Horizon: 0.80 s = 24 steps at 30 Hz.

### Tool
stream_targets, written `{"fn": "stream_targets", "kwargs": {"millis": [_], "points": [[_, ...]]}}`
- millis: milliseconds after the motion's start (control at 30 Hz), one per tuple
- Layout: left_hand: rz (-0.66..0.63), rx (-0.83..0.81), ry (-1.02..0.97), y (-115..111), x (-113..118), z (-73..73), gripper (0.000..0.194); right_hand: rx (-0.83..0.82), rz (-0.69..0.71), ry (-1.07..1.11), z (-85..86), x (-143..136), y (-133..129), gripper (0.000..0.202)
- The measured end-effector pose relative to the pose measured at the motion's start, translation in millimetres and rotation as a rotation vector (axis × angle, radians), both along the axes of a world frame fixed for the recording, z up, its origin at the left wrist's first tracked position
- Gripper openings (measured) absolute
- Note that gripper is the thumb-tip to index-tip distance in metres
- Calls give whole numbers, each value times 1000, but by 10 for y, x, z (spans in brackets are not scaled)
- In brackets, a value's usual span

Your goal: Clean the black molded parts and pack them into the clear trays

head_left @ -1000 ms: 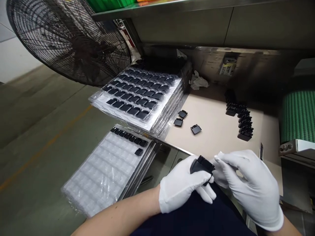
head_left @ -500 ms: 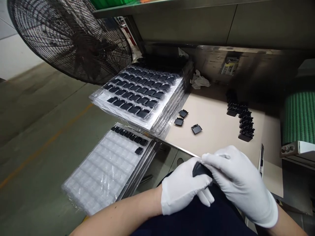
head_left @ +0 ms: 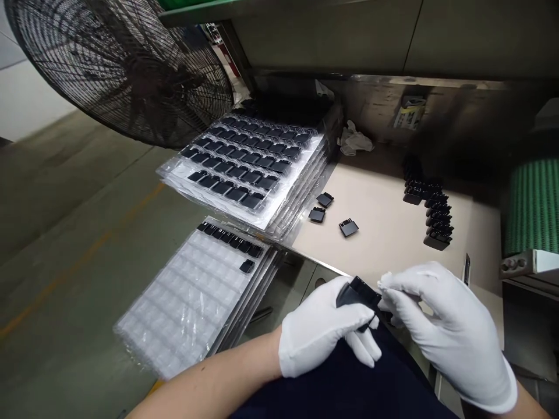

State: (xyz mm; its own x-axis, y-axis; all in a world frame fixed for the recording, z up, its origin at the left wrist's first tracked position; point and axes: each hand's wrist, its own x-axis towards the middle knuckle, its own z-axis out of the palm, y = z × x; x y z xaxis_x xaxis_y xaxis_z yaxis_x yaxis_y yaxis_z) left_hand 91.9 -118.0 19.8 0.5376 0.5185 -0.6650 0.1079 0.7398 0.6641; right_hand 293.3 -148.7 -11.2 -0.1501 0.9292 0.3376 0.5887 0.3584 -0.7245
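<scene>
1. I judge the black plastic part (head_left: 358, 292) light, stiff and a little slick under gloves; its side edges look the best hold.
2. My left hand (head_left: 325, 333) is clamped round it, over my lap at the table (head_left: 384, 233) edge.
3. My right hand (head_left: 441, 326) pinches its top corner, fingertips (head_left: 386, 285) together.

White gloves on left hand (head_left: 325, 331), right hand (head_left: 445, 331); bare forearms; dark clothing.
</scene>
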Motion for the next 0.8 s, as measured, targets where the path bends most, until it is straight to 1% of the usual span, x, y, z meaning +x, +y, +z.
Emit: {"fn": "stream_targets", "kwargs": {"millis": [100, 200, 333, 533, 667, 800], "points": [[-2, 20, -8, -2, 17, -30, 27, 37, 98, -52, 18, -53, 9, 11], [-19, 21, 10, 3, 43, -33, 26, 83, 138, -147, 29, -97, 45, 10], [-24, 17, 37, 10, 67, -29, 23, 110, 131, -223, 29, -108, 65, 15], [-23, 20, 36, 24, 90, -43, 21, 119, 132, -213, -1, -74, 57, 11], [-31, 21, 9, 32, 106, -74, 21, 90, 134, -180, -23, -72, 68, 10], [-42, 12, -38, 41, 104, -100, 22, 72, 30, -157, -41, -20, 88, 7]]}}
